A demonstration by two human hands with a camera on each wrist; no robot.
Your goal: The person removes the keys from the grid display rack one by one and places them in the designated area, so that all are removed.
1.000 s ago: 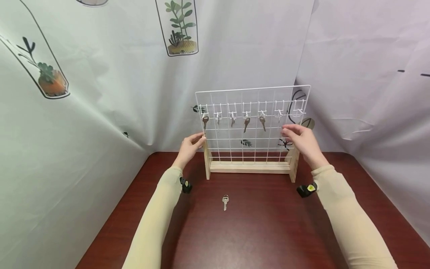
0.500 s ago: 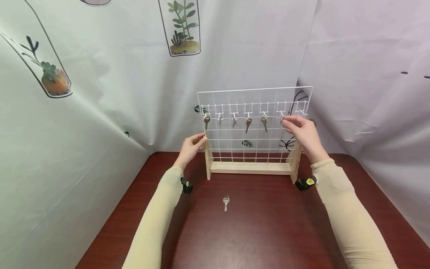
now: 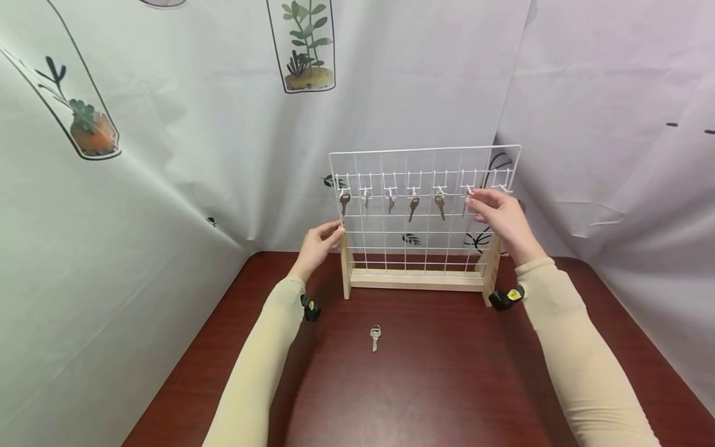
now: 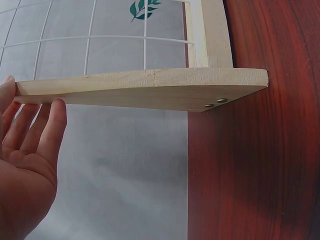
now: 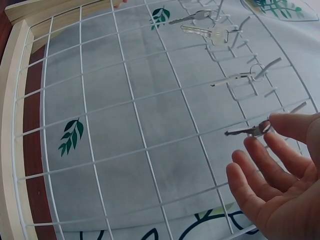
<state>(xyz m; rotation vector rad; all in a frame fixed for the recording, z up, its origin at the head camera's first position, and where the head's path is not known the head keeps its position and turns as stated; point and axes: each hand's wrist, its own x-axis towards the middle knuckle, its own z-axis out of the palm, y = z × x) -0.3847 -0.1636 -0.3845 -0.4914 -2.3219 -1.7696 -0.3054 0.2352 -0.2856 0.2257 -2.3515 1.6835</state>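
Observation:
A white wire grid rack with a pale wooden base [image 3: 416, 282] stands on the table. My left hand [image 3: 315, 248] holds the rack's left side; in the left wrist view, the thumb and fingers lie on either side of the wooden upright [image 4: 150, 80]. Up at the second hook from the right, my right hand [image 3: 503, 220] pinches the ring end of a key [image 5: 247, 131] between thumb and index finger. The key is at the hook's tip; whether its ring is on the hook cannot be told. Several other keys [image 3: 413, 208] hang along the hook row.
A loose silver key [image 3: 375, 335] lies on the dark red table [image 3: 436, 372] in front of the rack. The rightmost hook [image 3: 503, 186] bears no key. A pale printed cloth [image 3: 413, 93] surrounds the table at the back and sides.
My right hand has risen from beside the rack's right side to the key at the second hook from the right and now pinches it. The left hand stays at the upright.

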